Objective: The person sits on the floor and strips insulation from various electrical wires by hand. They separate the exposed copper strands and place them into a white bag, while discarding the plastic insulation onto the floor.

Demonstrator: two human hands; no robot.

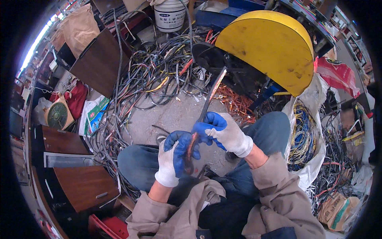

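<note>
Between the seated person's knees, left hand (175, 157) and right hand (223, 133), in blue-palmed white work gloves, clamp a flattened dark cable length (207, 105). Its far end reaches the yellow-guarded stripping machine (270, 44); feeding appears underway, requiring steady forward pressure.

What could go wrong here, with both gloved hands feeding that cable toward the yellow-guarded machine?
1. The right hand grips the cable closest to the machine; it could be drawn toward the intake.
2. The left hand holds bared strands that might prick through the glove.
3. Loose wires on the floor could snag feet.
</note>
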